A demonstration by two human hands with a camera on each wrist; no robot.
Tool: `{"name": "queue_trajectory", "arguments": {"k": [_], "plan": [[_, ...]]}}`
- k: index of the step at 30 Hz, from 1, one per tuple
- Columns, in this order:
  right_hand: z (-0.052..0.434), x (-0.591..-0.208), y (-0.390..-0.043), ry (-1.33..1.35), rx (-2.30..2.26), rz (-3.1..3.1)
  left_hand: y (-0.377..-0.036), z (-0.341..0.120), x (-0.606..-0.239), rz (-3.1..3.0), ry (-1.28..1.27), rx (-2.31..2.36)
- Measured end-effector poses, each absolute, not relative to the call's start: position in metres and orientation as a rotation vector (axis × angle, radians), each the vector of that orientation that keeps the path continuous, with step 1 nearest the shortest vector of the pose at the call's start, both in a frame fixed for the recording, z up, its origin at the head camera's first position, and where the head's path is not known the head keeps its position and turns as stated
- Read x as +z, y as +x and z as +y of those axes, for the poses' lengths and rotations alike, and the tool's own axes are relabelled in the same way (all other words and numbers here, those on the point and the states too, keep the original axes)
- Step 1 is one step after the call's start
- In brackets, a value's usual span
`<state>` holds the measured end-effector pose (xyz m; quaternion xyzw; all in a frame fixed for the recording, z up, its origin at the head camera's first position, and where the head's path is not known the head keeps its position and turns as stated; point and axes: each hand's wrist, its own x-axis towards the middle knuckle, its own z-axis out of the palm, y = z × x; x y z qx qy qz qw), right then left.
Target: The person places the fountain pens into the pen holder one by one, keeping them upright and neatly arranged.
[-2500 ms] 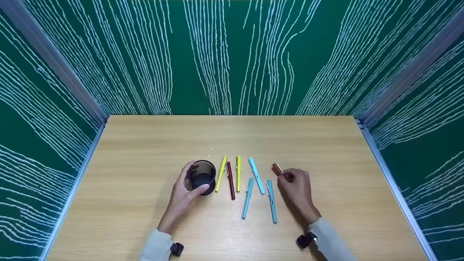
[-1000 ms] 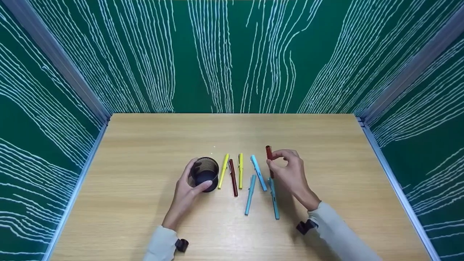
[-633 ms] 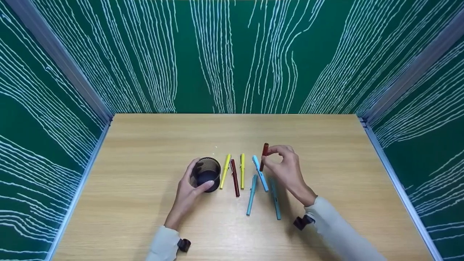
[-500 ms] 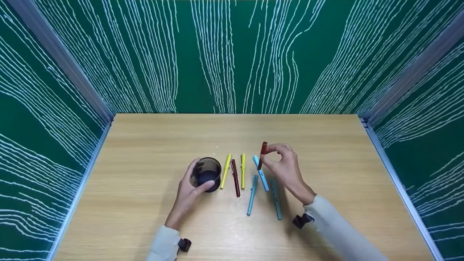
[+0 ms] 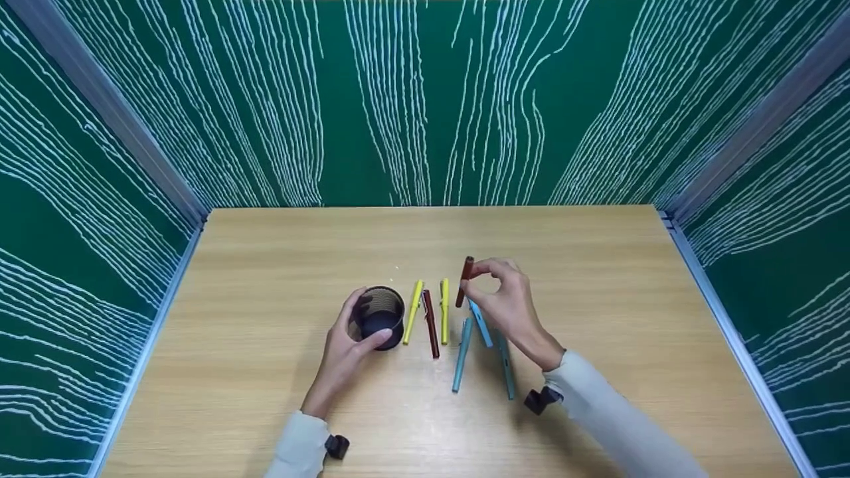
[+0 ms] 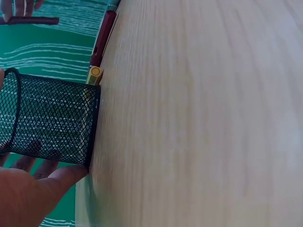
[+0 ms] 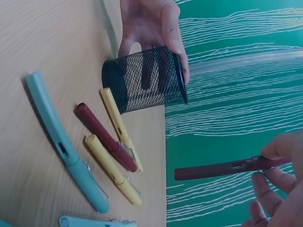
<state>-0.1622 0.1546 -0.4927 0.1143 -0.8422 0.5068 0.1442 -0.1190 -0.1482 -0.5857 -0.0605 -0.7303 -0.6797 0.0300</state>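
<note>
My left hand (image 5: 348, 348) grips a black mesh pen holder (image 5: 392, 307) that stands upright on the table, its thumb over the rim. No pens show inside it. Between the thumb and fingers of my right hand (image 5: 508, 302) is a dark red pen (image 5: 465, 281), held nearly upright above the table; the right wrist view shows its clip by my fingertips. Just right of the holder lie a yellow pen (image 5: 413, 312), another dark red pen (image 5: 431, 325) and a second yellow pen (image 5: 445, 311). The light blue pen (image 5: 479, 324) is partly hidden under my right hand.
Two teal pens, one nearer the middle (image 7: 66, 142) and a right-hand teal pen (image 5: 506, 368), lie at the near side of the group. Green walls (image 5: 372, 99) with white lines enclose the wooden table (image 5: 265, 265) at the back and both sides.
My right hand has lifted the dark red pen off the table, turned it nearly upright and carried it left towards the holder. My left hand keeps its grip on the pen holder.
</note>
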Motion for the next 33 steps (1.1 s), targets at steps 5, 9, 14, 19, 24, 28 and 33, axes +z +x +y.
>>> {"name": "queue_trajectory", "arguments": {"k": [5,9,14,19,24,28,33], "plan": [[0.147,-0.49,-0.162,0.365,1.496,-2.424,-0.119,-0.149,-0.586,-2.259,-0.176,-2.074],[0.141,-0.488,-0.161,0.386,1.524,-2.418,-0.119,-0.148,-0.585,-2.255,-0.168,-2.092],[0.135,-0.486,-0.162,0.42,1.523,-2.412,-0.119,-0.148,-0.586,-2.251,-0.161,-2.106],[0.128,-0.482,-0.163,0.444,1.519,-2.404,-0.118,-0.147,-0.585,-2.24,-0.161,-2.108],[0.121,-0.479,-0.163,0.457,1.539,-2.381,-0.118,-0.147,-0.586,-2.244,-0.166,-2.099],[0.116,-0.478,-0.161,0.478,1.558,-2.37,-0.117,-0.147,-0.586,-2.247,-0.165,-2.088],[0.108,-0.479,-0.16,0.48,1.585,-2.362,-0.118,-0.147,-0.586,-2.237,-0.167,-2.101]]}}
